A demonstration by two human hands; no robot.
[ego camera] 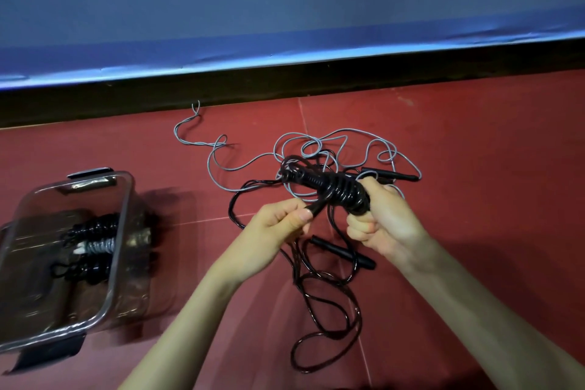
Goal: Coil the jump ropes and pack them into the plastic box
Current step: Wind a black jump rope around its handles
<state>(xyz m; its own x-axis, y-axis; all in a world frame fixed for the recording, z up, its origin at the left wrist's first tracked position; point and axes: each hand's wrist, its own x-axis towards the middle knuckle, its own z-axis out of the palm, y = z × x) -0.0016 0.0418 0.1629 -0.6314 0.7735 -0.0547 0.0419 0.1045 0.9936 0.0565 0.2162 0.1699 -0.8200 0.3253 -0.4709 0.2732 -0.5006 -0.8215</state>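
**Red floor, one black rope half wound**

Red matting covers the floor below a blue padded wall, and the work happens just right of centre. The left hand pinches the tip of a black handle between thumb and fingers. The right hand is curled round the far end of the wound bundle, which sits as tight turns of the black rope about that handle. Its loose remainder trails toward 6 o'clock in slack loops, past a second black handle lying on the floor.

The cord looks light, glossy and springy; it probably wants to unwind, so the turns need a firm clasp while the tail is fed in. The rigid handles seem the surest places to hold.

At 12 o'clock from the hands a grey rope lies uncoiled, its dark handle at 1 o'clock. At 9 o'clock stands the clear plastic box, open, with coiled ropes already inside.
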